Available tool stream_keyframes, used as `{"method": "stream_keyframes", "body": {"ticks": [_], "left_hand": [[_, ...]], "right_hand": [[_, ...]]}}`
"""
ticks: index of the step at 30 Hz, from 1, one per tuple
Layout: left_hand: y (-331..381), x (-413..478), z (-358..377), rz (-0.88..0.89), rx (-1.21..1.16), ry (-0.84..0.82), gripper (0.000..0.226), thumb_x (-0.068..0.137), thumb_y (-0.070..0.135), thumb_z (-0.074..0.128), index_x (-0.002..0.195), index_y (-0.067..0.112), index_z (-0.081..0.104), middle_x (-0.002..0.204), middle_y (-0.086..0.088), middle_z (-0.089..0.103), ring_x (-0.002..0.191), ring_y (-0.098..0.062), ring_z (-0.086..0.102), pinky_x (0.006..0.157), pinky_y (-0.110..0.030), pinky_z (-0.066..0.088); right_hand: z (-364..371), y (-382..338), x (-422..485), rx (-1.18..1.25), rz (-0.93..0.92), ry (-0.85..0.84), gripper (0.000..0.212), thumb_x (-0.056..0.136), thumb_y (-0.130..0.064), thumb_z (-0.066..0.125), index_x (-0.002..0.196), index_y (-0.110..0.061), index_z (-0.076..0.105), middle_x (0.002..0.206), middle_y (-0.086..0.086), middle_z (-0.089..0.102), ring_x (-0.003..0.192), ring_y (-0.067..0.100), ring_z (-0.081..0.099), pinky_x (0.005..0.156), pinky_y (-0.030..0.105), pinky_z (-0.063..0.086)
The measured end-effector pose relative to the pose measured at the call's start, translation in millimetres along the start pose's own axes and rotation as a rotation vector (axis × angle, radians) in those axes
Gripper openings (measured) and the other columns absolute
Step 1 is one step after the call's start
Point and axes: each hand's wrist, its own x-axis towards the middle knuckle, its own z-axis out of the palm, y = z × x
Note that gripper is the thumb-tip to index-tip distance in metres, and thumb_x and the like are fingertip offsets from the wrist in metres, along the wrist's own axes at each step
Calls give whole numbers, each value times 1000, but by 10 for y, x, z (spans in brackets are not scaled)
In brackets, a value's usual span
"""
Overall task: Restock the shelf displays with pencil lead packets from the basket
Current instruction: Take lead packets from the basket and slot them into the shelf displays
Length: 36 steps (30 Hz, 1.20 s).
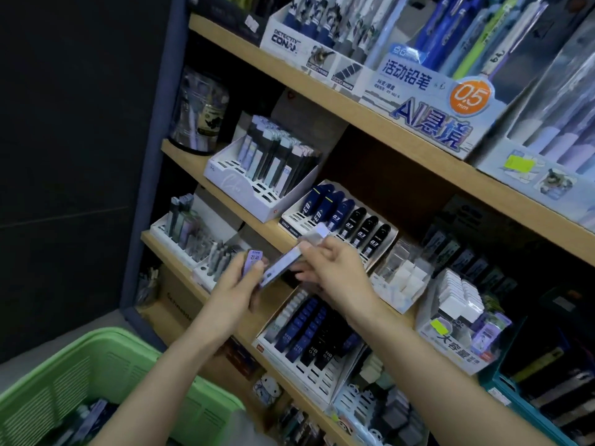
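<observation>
**Stationery Shelving: Packet Handling**

Wooden shelves [354, 119] stocked with stationery form the background. Left hand [236, 284] grips a purple packet [254, 259] upright, fingers curled round it. Right hand [328, 268] pinches a long packet [281, 268] near its upper end; the packet slants down-left, its lower end beside the left fingers. Both hands are close together in front of the middle shelf. A blurred white piece [317, 235] shows above the right fingers; what it is cannot be told. Just behind stands a tray [289, 224] of blue and black cases [341, 217]. Green basket [106, 358], lower left, holds more packets [93, 416].
</observation>
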Motion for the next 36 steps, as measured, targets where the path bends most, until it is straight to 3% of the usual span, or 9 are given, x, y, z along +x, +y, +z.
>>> {"method": "stream_keyframes", "body": {"ticks": [5, 9, 12, 15, 19, 24, 28, 32, 36], "left_hand": [[106, 74, -278, 0, -41, 140, 21, 103, 20, 34, 104, 12, 54, 72, -2, 48, 49, -10, 43, 47, -15, 40], [148, 112, -448, 58, -32, 147, 23, 102, 24, 35, 108, 21, 57, 72, 0, 50, 50, -10, 48, 52, -25, 43], [186, 137, -522, 65, -40, 164, 23, 103, 22, 36, 110, 23, 58, 74, -1, 52, 53, -10, 50, 55, -25, 45], [226, 165, -598, 77, -52, 182, 24, 103, 21, 36, 109, 24, 58, 75, 1, 53, 54, -9, 51, 58, -26, 46], [249, 213, -733, 80, -89, 212, 24, 103, 18, 35, 104, 26, 58, 77, -1, 52, 53, -8, 50, 55, -20, 47], [238, 314, -901, 82, -66, 239, 25, 103, 18, 35, 110, 21, 58, 81, -3, 53, 53, -8, 51, 54, -19, 48], [230, 359, -982, 81, -69, 258, 25, 103, 17, 35, 114, 18, 58, 85, -7, 52, 53, -7, 50, 53, -18, 48], [227, 368, -1024, 88, -106, 265, 24, 103, 18, 36, 111, 22, 58, 84, -5, 53, 53, -6, 51, 54, -18, 48], [211, 387, -1026, 100, -121, 259, 25, 103, 17, 35, 107, 26, 58, 83, -4, 52, 54, -7, 50, 55, -19, 48]], "right_hand": [[103, -381, 360, -145, -282, 196, 8, 98, -18, 50, 102, -13, 54, 101, 11, 65, 83, 14, 66, 68, 19, 55], [234, -575, 747, -296, -474, 309, 10, 95, -23, 55, 98, -15, 51, 96, 6, 64, 86, 17, 66, 78, 41, 57], [393, -731, 1014, -356, -551, 320, 14, 94, -23, 56, 102, -12, 51, 92, 8, 65, 84, 20, 67, 78, 45, 56], [551, -834, 1239, -472, -583, 303, 19, 94, -19, 55, 107, -6, 52, 83, 9, 63, 76, 24, 64, 72, 40, 54], [668, -876, 1480, -571, -603, 282, 19, 94, -13, 54, 111, -9, 47, 78, -4, 51, 65, 11, 51, 57, 25, 38], [732, -900, 1685, -678, -584, 269, 32, 95, -13, 53, 124, -10, 42, 71, -5, 48, 61, 6, 47, 53, 27, 37], [811, -941, 1783, -760, -621, 202, 35, 94, -9, 53, 127, -10, 41, 85, 9, 57, 67, 20, 53, 66, 34, 46], [836, -1011, 1888, -839, -604, 189, 36, 94, -9, 53, 127, -8, 41, 76, 5, 53, 68, 26, 57, 67, 41, 50], [837, -1073, 1937, -945, -594, 157, 35, 94, -12, 53, 128, -9, 43, 92, 12, 55, 83, 34, 59, 72, 44, 50]]}}
